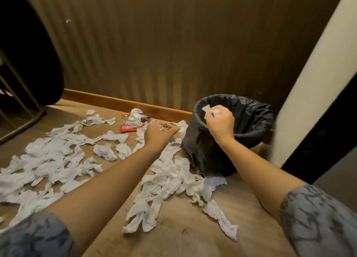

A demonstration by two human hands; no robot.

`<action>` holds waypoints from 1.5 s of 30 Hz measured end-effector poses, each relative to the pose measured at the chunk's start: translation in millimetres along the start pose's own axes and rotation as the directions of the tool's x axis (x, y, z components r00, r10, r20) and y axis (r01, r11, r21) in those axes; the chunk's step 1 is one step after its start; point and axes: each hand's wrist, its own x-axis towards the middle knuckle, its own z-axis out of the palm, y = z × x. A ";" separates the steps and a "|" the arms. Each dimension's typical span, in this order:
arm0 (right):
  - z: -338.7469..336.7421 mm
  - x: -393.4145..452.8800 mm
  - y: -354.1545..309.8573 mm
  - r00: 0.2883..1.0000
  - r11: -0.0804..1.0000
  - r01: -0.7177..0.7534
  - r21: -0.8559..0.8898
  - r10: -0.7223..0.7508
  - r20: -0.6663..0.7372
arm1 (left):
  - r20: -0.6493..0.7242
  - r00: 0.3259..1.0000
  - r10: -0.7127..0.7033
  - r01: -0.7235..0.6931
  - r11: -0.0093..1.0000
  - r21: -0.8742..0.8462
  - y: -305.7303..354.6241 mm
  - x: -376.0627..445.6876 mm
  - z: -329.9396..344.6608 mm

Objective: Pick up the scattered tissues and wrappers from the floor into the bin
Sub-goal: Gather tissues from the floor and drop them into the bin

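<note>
Crumpled tissue (214, 112) clutched in right hand (220, 124) fingers over black-lined bin (251, 125), left hand (157, 136) fingers pinching shiny wrapper (163, 127)

Floor (193, 231): wood-look planks, matt, faint scuffs. Skirting board (123, 103) across mid frame: orange-brown wood, slight sheen. Wall panel (154, 44) above it: ribbed, dull brown, satin. Tissues (58, 160) lower left and centre: white paper, soft, crumpled, matt. Bin liner (253, 121) right of centre: black plastic film, wrinkled, low gloss. Red wrapper (127, 128) mid frame: glossy plastic. Small wrapper (84, 122) left of it: shiny, probably foil, too small to confirm. Frame (21, 125) at left edge: brass-toned metal tube. Sleeves (318, 220): grey printed cloth.
</note>
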 end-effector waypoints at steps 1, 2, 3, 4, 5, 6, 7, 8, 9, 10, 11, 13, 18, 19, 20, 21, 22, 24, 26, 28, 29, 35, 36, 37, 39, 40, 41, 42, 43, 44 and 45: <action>-6.4 9.8 8.2 0.981 0.980 -0.180 0.090 0.186 -0.059 | 0.004 0.998 -0.060 0.060 0.997 -0.050 4.2 3.3 17.5; -12.4 19.6 15.5 0.930 0.919 -0.336 0.204 0.358 -0.082 | 0.018 0.993 -0.116 0.117 0.989 -0.091 8.7 6.7 35.0; -18.0 29.1 21.4 0.872 0.840 -0.440 0.318 0.485 -0.073 | 0.041 0.988 -0.146 0.150 0.981 -0.123 13.5 10.2 51.2; -23.1 38.1 25.7 0.831 0.775 -0.491 0.399 0.554 -0.052 | 0.064 0.988 -0.142 0.150 0.976 -0.157 19.8 13.4 66.6; -26.3 47.2 30.4 0.809 0.729 -0.512 0.454 0.587 -0.030 | 0.074 0.991 -0.116 0.128 0.974 -0.189 26.3 17.2 81.2; -28.6 56.3 34.5 0.797 0.696 -0.522 0.494 0.604 -0.010 | 0.073 0.993 -0.098 0.111 0.970 -0.217 33.6 22.1 94.6; -30.2 64.0 37.8 0.787 0.675 -0.525 0.518 0.617 -0.008 | 0.067 0.994 -0.090 0.104 0.966 -0.238 42.0 27.3 107.7; -31.9 70.2 40.5 0.767 0.637 -0.541 0.550 0.642 0.011 | 0.075 0.993 -0.093 0.109 0.963 -0.246 49.3 34.1 119.7; -32.2 76.1 44.1 0.736 0.582 -0.575 0.575 0.675 0.052 | 0.100 0.990 -0.095 0.117 0.963 -0.242 57.1 39.1 130.7; -31.4 80.8 48.7 0.710 0.537 -0.600 0.593 0.699 0.085 | 0.133 0.986 -0.100 0.127 0.969 -0.212 62.7 44.1 140.1; -30.4 84.1 53.6 0.707 0.524 -0.608 0.597 0.699 0.108 | 0.167 0.980 -0.106 0.133 0.978 -0.162 64.7 50.1 148.8; -31.8 80.5 56.4 0.722 0.552 -0.615 0.564 0.681 0.122 | 0.188 0.976 -0.110 0.126 0.989 -0.079 63.3 55.7 159.4; -36.8 56.1 54.7 0.844 0.736 -0.508 0.448 0.529 0.089 | 0.075 0.995 0.061 -0.053 0.993 -0.104 43.4 47.8 144.2; -37.3 49.6 51.7 0.884 0.793 -0.450 0.410 0.460 0.082 | 0.055 0.996 0.072 -0.065 0.990 -0.124 37.1 43.9 134.2; -37.6 40.7 47.3 0.926 0.857 -0.372 0.358 0.371 0.074 | 0.043 0.996 0.074 -0.067 0.988 -0.137 29.3 39.5 123.1; -36.7 30.5 42.2 0.961 0.913 -0.276 0.302 0.266 0.073 | 0.036 0.997 0.074 -0.069 0.989 -0.130 20.3 34.5 111.7; -35.3 18.9 36.9 0.983 0.951 -0.176 0.253 0.158 0.091 | 0.035 0.996 0.080 -0.076 0.993 -0.094 9.9 28.9 99.9; -30.9 -11.0 29.9 0.980 0.986 0.000 0.166 -0.033 0.198 | 0.049 0.995 0.092 -0.092 0.996 0.004 -18.0 16.0 74.6; -23.3 -43.9 38.5 0.910 0.988 0.140 0.062 -0.153 0.386 | 0.070 0.994 0.086 -0.092 0.991 0.097 -50.2 2.4 49.8; -14.9 -80.7 62.3 0.780 0.970 0.230 -0.076 -0.137 0.611 | 0.104 0.991 0.079 -0.100 0.969 0.224 -86.7 -13.9 23.4; -11.5 -99.1 79.4 0.705 0.947 0.276 -0.163 -0.084 0.704 | 0.124 0.989 0.080 -0.114 0.947 0.299 -106.6 -21.6 10.9; -19.0 -182.7 189.1 0.631 0.718 0.483 -0.501 0.111 0.767 | 0.150 0.985 -0.083 -0.030 0.779 0.626 -215.6 -66.4 -39.4; -21.4 -191.2 204.9 0.688 0.701 0.448 -0.555 0.127 0.715 | 0.129 0.984 -0.121 0.006 0.749 0.663 -230.7 -73.5 -43.1; -23.4 -197.9 219.4 0.733 0.687 0.406 -0.603 0.149 0.664 | 0.101 0.983 -0.153 0.043 0.728 0.685 -245.0 -80.5 -45.6; -25.0 -207.2 238.9 0.775 0.688 0.334 -0.645 0.189 0.603 | -0.002 0.979 -0.204 0.150 0.714 0.684 -268.4 -93.6 -44.5; -24.3 -210.9 245.6 0.786 0.710 0.301 -0.636 0.193 0.587 | -0.052 0.972 -0.230 0.206 0.719 0.663 -276.4 -99.6 -41.1; -22.5 -215.2 251.2 0.803 0.748 0.272 -0.605 0.170 0.572 | -0.093 0.968 -0.235 0.239 0.735 0.635 -281.9 -105.0 -36.0; -19.6 -220.4 254.8 0.822 0.785 0.250 -0.567 0.137 0.552 | -0.127 0.967 -0.220 0.251 0.757 0.604 -286.6 -110.6 -30.3; -15.7 -225.8 258.8 0.838 0.812 0.239 -0.533 0.104 0.535 | -0.154 0.970 -0.190 0.245 0.781 0.575 -288.7 -115.7 -24.4; -11.9 -230.4 259.4 0.851 0.832 0.236 -0.502 0.072 0.520 | -0.178 0.972 -0.151 0.226 0.803 0.552 -289.5 -120.3 -19.0; -7.9 -234.1 259.9 0.857 0.856 0.243 -0.457 0.031 0.514 | -0.192 0.976 -0.103 0.192 0.822 0.535 -292.1 -123.6 -14.9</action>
